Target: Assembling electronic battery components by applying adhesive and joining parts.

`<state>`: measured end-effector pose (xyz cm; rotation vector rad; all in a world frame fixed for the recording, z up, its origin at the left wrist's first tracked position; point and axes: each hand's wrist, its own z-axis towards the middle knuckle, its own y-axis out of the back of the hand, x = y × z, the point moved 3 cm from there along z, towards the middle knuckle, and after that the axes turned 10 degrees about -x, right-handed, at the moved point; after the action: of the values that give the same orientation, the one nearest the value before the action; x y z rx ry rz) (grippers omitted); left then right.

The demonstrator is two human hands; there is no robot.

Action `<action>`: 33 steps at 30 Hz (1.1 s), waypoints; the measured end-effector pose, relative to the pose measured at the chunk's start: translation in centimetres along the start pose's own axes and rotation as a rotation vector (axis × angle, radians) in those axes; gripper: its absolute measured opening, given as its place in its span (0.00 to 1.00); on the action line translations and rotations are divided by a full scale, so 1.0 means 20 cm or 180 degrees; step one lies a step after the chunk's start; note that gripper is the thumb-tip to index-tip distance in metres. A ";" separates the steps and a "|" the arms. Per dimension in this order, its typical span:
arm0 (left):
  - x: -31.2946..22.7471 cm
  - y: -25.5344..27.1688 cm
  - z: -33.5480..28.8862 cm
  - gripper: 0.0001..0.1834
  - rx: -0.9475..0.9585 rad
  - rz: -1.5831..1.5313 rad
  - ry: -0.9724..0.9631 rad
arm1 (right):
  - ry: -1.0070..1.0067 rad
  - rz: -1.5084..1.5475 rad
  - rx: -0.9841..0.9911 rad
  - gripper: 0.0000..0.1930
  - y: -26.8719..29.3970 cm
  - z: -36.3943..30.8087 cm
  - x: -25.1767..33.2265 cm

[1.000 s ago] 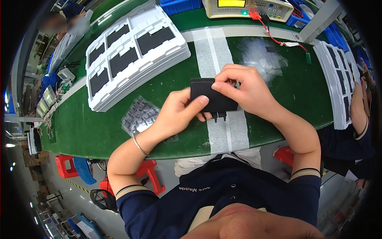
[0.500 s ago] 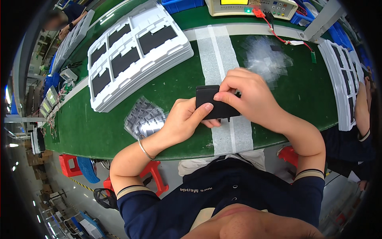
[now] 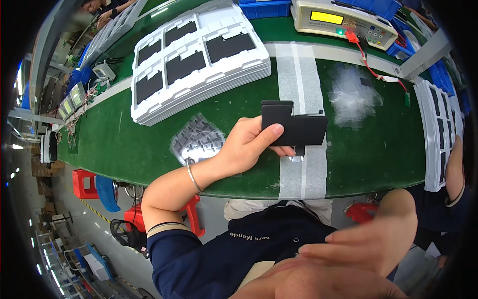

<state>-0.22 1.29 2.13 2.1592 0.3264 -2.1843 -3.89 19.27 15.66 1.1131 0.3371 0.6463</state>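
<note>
Above the paper strip at the middle of the bench, my left hand (image 3: 246, 145) grips a flat black notched pack (image 3: 306, 130), thumb on top and fingers beneath. At the pack's lower edge a small dark tab and something shiny show by my fingertips. My right hand (image 3: 366, 246) is off the pack, raised close to my chest at the lower right. It is blurred, its fingers stretched out, with nothing seen in them. To the left of the pack lies a pile of clear films with dark patches (image 3: 199, 139); a heap of clear film pieces (image 3: 353, 94) lies to its right.
Stacked white trays (image 3: 226, 20) with black packs stand at the back left. A tester (image 3: 321, 20) with a yellow screen and red lead (image 3: 366, 62) is at the back. More trays (image 3: 424, 134) stand at the right, beside another person's arm (image 3: 454, 167). White paper (image 3: 301, 174) crosses the green bench.
My right hand has let go of the black pack and moved down toward my chest. My left hand still holds the pack. The whole view has shifted a little.
</note>
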 end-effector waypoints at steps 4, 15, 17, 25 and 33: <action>0.03 -0.01 -0.03 0.16 0.0019 0.0188 -0.0255 | -0.1966 0.1045 -0.1360 0.08 -0.19 -0.13 -0.34; 0.02 -0.06 -0.03 0.18 0.0340 0.0621 0.0157 | -0.2374 0.0697 -0.2104 0.05 -0.51 -0.20 -0.50; 0.03 -0.06 -0.03 0.18 0.0334 0.0644 0.0257 | -0.2272 0.0383 -0.2105 0.06 -0.51 -0.20 -0.49; 0.07 -0.05 -0.02 0.18 0.0147 0.0038 0.0296 | -0.3228 0.2577 -0.2253 0.13 -0.50 -0.27 -0.58; 0.03 -0.07 -0.04 0.19 -0.0031 -0.0656 0.0241 | -0.3121 0.2536 -0.1953 0.21 -0.45 -0.31 -0.51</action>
<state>0.33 2.99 1.60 2.3008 0.5872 -2.1980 -12.48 14.67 4.24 0.8102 -1.1312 0.7296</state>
